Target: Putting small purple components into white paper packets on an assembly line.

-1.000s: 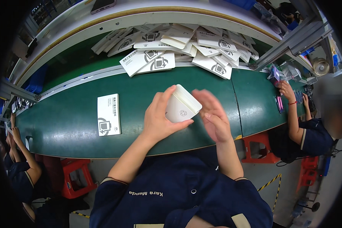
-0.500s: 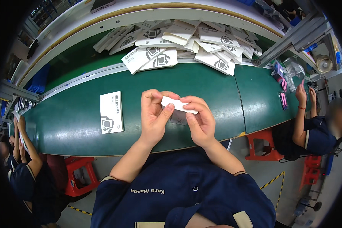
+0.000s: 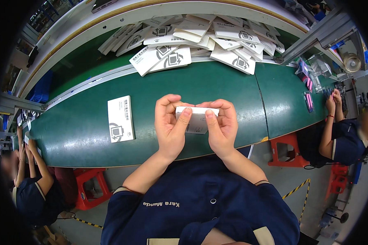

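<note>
A flat white carton [image 3: 197,123] stands on end between my two hands over the green bench, its narrow white end facing up. My left hand [image 3: 170,127] grips its left side, thumb pressed on the end edge. On the other side my right hand [image 3: 223,128] grips it the same way, its thumb at the edge. The carton's far face is hidden from me. Off to the left, another flat white carton [image 3: 121,117] with a grey battery symbol lies flat on the bench.
A loose heap of similar white cartons [image 3: 163,59] lies under the shelf [image 3: 151,9] at the back. Co-workers sit at both ends of the green bench [image 3: 81,134]. Pink items [image 3: 308,101] and clear plastic lie at the right. Red stools [image 3: 288,151] stand along the near edge.
The carton's raised white end flap is now folded flat across the end, and both thumbs have come onto that edge. The right-hand co-worker's hands have lowered.
</note>
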Tool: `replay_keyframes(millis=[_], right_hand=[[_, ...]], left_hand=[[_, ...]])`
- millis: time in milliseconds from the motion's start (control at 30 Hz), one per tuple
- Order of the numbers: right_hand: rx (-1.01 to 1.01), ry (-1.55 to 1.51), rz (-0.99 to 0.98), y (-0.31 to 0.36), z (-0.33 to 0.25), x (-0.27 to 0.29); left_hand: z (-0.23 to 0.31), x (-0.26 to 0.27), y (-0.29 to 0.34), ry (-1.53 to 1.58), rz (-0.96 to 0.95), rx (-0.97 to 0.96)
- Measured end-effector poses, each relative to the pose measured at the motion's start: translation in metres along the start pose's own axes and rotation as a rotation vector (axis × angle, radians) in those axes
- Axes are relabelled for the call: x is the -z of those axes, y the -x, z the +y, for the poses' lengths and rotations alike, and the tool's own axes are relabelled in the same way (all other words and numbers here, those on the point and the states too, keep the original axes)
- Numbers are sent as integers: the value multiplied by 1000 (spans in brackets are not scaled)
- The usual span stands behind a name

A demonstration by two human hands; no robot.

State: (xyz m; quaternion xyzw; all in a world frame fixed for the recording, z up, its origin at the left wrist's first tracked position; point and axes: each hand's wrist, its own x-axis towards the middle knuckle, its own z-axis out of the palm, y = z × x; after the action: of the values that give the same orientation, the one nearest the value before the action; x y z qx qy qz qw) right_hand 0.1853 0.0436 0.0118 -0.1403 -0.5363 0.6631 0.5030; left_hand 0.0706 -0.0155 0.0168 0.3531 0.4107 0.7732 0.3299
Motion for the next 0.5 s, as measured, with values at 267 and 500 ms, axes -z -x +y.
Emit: replay_keyframes(millis=[267,500], right_hand=[[12,-46,-37,2,-1,2],[512,685,-319,13,22,32]], left_hand=[[-9,7,8,-97,-17,-182],[-1,35,12,-479,-79,-320]])
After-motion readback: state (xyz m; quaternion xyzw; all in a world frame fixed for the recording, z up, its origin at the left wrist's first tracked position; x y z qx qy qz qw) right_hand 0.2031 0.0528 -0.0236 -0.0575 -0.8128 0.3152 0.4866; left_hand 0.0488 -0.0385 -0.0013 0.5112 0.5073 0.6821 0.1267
